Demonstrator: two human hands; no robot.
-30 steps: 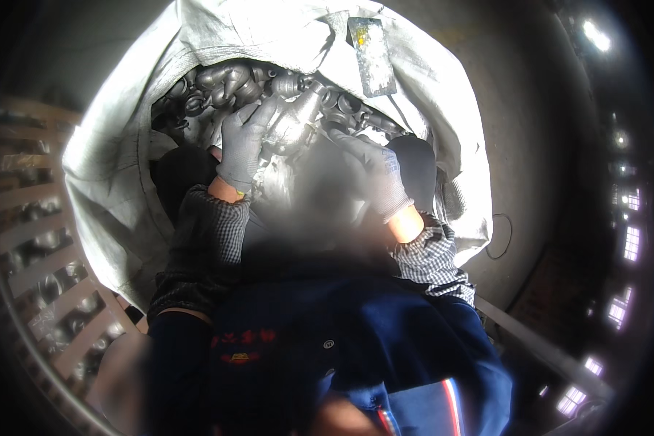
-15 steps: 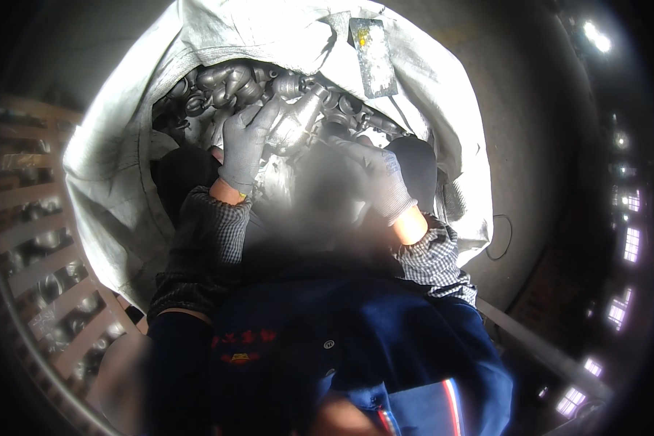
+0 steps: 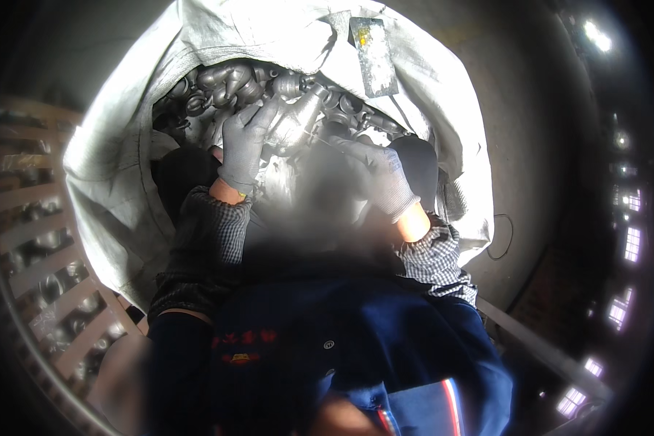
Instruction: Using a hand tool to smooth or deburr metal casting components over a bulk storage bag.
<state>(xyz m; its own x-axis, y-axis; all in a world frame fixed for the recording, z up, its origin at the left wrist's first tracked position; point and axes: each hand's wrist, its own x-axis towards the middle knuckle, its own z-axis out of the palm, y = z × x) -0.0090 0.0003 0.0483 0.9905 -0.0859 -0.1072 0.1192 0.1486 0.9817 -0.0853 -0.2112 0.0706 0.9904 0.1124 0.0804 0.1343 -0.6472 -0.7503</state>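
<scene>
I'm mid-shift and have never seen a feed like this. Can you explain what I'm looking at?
There is no machine here: a person works with their own hands, in grey gloves. A wide fisheye camera on the person's head, the left of a pair, looks down, so straight edges bend near the rim.

The large white sack stands open, with grey metal parts piled inside. On its far side lies a flat, worn rectangular plate. At the left edge is a slatted crate.

The left hand appears to hold a shiny, tapered metal part. The right hand is close by on its other side; a blurred patch hides whether it grips anything. The dark blue jacket below is the wearer's own.
</scene>
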